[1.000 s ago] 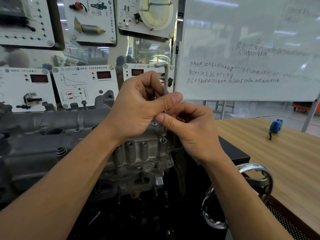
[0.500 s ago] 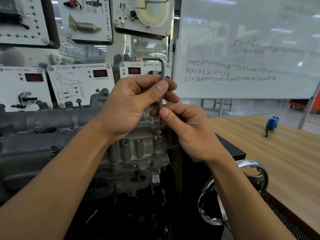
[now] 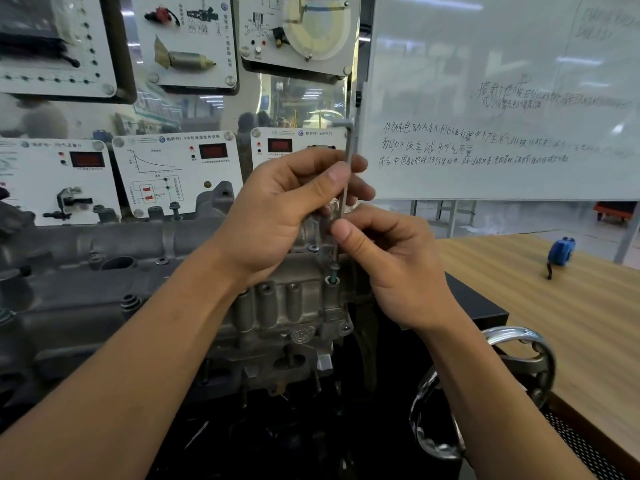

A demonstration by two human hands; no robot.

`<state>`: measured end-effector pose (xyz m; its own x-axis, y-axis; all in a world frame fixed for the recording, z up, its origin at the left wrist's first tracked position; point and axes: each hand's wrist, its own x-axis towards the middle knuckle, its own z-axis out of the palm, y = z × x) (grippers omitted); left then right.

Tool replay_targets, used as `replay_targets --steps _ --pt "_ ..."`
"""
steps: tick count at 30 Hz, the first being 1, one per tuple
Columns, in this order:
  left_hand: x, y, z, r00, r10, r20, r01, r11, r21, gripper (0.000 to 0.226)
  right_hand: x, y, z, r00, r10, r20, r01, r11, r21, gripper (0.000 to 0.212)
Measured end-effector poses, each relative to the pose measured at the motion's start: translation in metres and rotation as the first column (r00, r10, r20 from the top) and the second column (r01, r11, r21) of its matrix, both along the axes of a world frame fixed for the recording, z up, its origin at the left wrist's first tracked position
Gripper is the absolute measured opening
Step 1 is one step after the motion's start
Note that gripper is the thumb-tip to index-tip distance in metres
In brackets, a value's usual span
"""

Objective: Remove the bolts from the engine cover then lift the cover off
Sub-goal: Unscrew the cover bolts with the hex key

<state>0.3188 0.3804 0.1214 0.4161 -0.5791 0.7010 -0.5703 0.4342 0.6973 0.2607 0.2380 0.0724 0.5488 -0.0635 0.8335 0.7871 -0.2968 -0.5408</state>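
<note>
A grey cast engine cover (image 3: 277, 306) sits on the engine block in front of me. An L-shaped hex key (image 3: 349, 147) stands upright with its lower tip in a bolt (image 3: 333, 271) that sticks up from a boss at the cover's right end. My left hand (image 3: 287, 209) pinches the key's upper shaft between thumb and fingers. My right hand (image 3: 384, 258) holds the lower shaft just above the bolt. The key's short arm points left at the top. Another bolt head (image 3: 313, 248) shows just left of the key.
Training panels (image 3: 176, 171) with red displays hang behind the engine. A whiteboard (image 3: 502, 98) stands at the right. A wooden table (image 3: 554, 306) carries a blue tape measure (image 3: 561, 251). A chrome handwheel (image 3: 485, 386) sits at lower right beside a black stand.
The hex key's short arm has swung round between frames, and my left thumb has shifted up along the shaft. The bolt stands a little higher out of its boss.
</note>
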Motion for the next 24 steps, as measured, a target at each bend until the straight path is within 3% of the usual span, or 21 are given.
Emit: replay_targets --steps 5,10,14,18,22,24 --pt "0.0024 0.0000 -0.0015 0.999 -0.030 0.015 0.030 1.000 0.004 0.019 -0.0025 -0.0014 -0.0031 1.000 0.002 -0.016 -0.002 0.999 -0.046 0.017" --pt "0.0014 -0.0020 0.0003 0.999 0.034 0.036 -0.030 0.996 -0.084 0.006 0.0013 0.0046 -0.0048 0.998 0.043 0.054 -0.049 0.992 0.115 0.009" --pt "-0.0003 -0.0030 0.0004 0.988 0.130 0.088 -0.122 0.988 -0.095 0.014 0.0038 0.0068 -0.0042 0.997 0.029 0.071 -0.042 0.980 0.192 0.011" --pt "-0.0010 -0.0037 -0.0006 0.980 0.184 0.075 -0.175 0.977 -0.119 0.022 0.0042 0.0072 -0.0031 0.999 0.012 0.049 -0.019 0.988 0.150 0.010" --pt "0.0011 -0.0016 0.0000 0.999 0.028 0.022 -0.027 0.998 -0.061 0.011 0.0014 0.0019 -0.0020 1.000 -0.005 0.025 0.005 1.000 -0.003 0.014" --pt "0.0030 0.0003 -0.0013 0.998 -0.066 -0.007 0.066 0.998 -0.022 0.018 -0.0003 -0.0015 -0.0019 1.000 0.007 -0.004 -0.007 0.999 -0.037 0.016"
